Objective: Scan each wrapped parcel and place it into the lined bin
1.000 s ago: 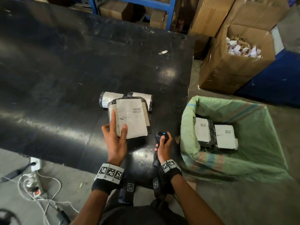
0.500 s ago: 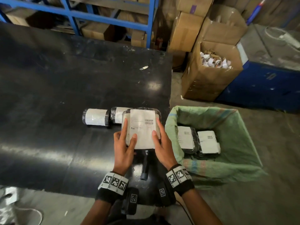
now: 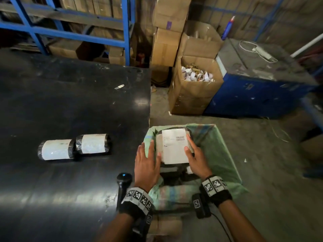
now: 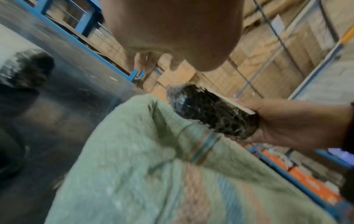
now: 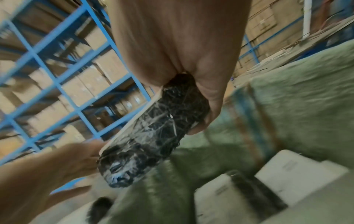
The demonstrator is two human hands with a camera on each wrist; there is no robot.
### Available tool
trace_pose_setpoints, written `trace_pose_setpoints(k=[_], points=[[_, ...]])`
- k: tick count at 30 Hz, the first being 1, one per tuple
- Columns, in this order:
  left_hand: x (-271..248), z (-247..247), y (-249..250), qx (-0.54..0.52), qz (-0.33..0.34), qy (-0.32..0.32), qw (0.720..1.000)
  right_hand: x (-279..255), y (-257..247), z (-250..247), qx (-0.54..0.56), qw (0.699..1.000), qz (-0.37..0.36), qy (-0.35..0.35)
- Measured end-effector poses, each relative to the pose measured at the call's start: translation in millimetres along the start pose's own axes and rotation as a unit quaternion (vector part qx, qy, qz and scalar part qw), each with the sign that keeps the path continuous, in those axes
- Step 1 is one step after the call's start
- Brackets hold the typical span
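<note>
With the right hand (image 3: 196, 158) pinching the labelled parcel (image 3: 173, 145) above the lined bin (image 3: 225, 154) and the left hand (image 3: 146, 165) spread beside it, the placing step seems underway; next, a gentle release.

Black table top (image 3: 61, 105), scuffed, w/ glare spots, fills the left from 7 to 10 o'clock. Blue steel racking (image 3: 125, 30) at 11–12, stacked w/ cardboard boxes. Stacked cartons (image 3: 167, 32) at 12; open carton (image 3: 195, 91) full of paper scraps at 1. Blue cabinet (image 3: 253, 96) w/ dusty grey top at 2, white cable coiled on it. Grey concrete floor (image 3: 271, 189) at 3–5, dusty. Light dim, warm.
</note>
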State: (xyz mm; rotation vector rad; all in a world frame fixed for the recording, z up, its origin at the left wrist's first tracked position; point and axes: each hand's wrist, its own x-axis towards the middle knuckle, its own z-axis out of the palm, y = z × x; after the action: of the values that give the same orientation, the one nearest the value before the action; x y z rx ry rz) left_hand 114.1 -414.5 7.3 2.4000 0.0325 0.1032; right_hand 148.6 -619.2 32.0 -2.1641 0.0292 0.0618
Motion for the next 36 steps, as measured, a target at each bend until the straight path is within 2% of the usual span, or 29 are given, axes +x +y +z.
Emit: trace_pose_setpoints(k=[3, 6, 10, 17, 24, 28, 32, 34, 36], points=[[5, 39, 4, 0.091, -0.023, -0.059, 0.994, 35, 48, -34, -0.042, 0.996, 0.072, -0.044], [2, 65, 1, 0.121, -0.028, -0.051, 0.991, 63, 90, -51, -0.081, 0.984, 0.137, -0.085], [0, 75, -8, 0.146, -0.033, -0.044, 0.988, 92, 131, -56, -0.139, 0.96, 0.207, -0.13], [-4, 79, -14, 0.156, -0.037, -0.055, 0.985, 106, 185, -40, -0.142, 0.946, 0.248, -0.154], [-4, 82, -17, 0.175, -0.033, -0.059, 0.982, 97, 211, -30, -0.224, 0.931, 0.234, -0.17], [-3, 86, -16, 0.171, -0.028, -0.051, 0.984, 101, 222, -19, -0.287, 0.894, 0.27, -0.211], [0, 86, -15, 0.151, -0.012, -0.047, 0.987, 109, 231, -20, -0.313, 0.88, 0.268, -0.237], [3, 79, -17, 0.12, -0.01, -0.049, 0.992, 116, 223, -24, -0.325, 0.87, 0.271, -0.253], [7, 63, -22, 0.059, -0.011, -0.055, 0.997, 119, 185, -29, -0.337, 0.873, 0.267, -0.231]])
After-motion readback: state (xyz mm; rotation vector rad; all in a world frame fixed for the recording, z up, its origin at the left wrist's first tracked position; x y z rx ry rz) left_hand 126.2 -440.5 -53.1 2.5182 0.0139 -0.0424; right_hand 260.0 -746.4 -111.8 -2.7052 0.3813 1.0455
